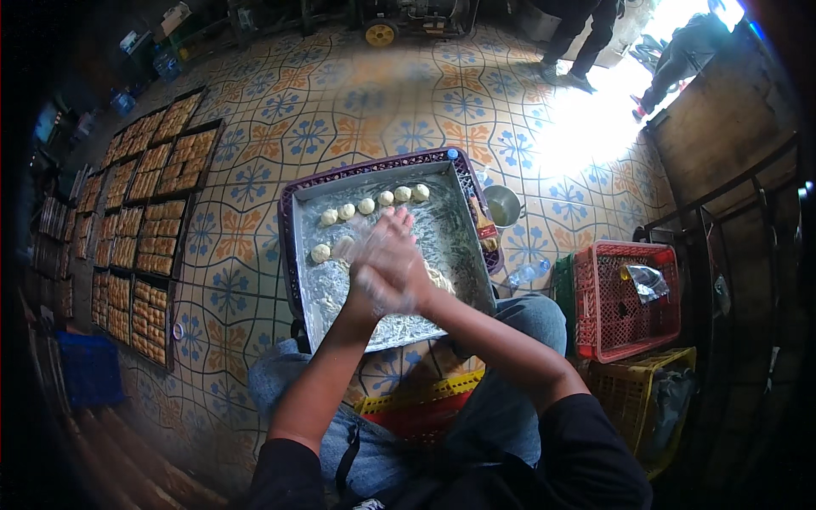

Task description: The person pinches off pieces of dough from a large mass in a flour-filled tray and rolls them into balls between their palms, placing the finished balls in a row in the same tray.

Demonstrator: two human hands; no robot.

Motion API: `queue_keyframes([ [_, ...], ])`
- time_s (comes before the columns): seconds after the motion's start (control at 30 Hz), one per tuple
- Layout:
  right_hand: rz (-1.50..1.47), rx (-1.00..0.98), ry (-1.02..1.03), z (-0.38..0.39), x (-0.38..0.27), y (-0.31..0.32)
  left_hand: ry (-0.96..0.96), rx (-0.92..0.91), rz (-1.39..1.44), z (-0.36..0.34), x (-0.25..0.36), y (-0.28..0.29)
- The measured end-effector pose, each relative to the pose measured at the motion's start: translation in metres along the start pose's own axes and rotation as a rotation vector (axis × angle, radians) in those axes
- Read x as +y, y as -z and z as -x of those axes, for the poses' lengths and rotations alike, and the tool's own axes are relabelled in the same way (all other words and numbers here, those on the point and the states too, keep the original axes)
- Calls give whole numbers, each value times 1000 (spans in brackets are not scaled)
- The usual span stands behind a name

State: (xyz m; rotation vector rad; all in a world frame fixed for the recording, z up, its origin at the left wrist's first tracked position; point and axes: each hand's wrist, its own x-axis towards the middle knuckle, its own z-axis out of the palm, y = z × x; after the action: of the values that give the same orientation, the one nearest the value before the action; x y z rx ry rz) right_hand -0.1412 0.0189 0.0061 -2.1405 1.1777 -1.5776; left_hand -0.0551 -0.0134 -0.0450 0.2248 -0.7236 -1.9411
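Observation:
In front of me my left hand point(364, 268) and my right hand point(404, 268) are pressed against each other, smeared by motion and dusted with flour. Whether anything lies between the palms is hidden. Below them is a floured metal tray point(438, 183) with upright walls. Along its far side runs a row of several round, pale dough balls point(366, 206). A separate dough ball point(320, 253) sits left of my hands, with a blurred pale lump beside it. Just right of my wrists some loose dough point(439, 280) shows partly.
The tray rests on a purple crate point(291, 246); a brush point(480, 212) lies on its right rim. Beyond are a metal pot point(503, 206) and plastic bottle point(529, 272). A red crate point(627, 319) stands right, filled baking trays point(161, 238) left. Two people stand near the bright doorway.

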Motion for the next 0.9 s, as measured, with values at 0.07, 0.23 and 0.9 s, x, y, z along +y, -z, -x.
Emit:
queue_keyframes([
  [0.07, 127, -117, 3, 12, 16, -1, 20, -52, -164, 1, 8, -22],
  [0.23, 45, -2, -200, 3, 19, 7, 280, 112, 204, 0, 30, -36],
  [0.9, 171, -288, 105, 4, 26, 14, 285, 76, 266, 4, 5, -21],
])
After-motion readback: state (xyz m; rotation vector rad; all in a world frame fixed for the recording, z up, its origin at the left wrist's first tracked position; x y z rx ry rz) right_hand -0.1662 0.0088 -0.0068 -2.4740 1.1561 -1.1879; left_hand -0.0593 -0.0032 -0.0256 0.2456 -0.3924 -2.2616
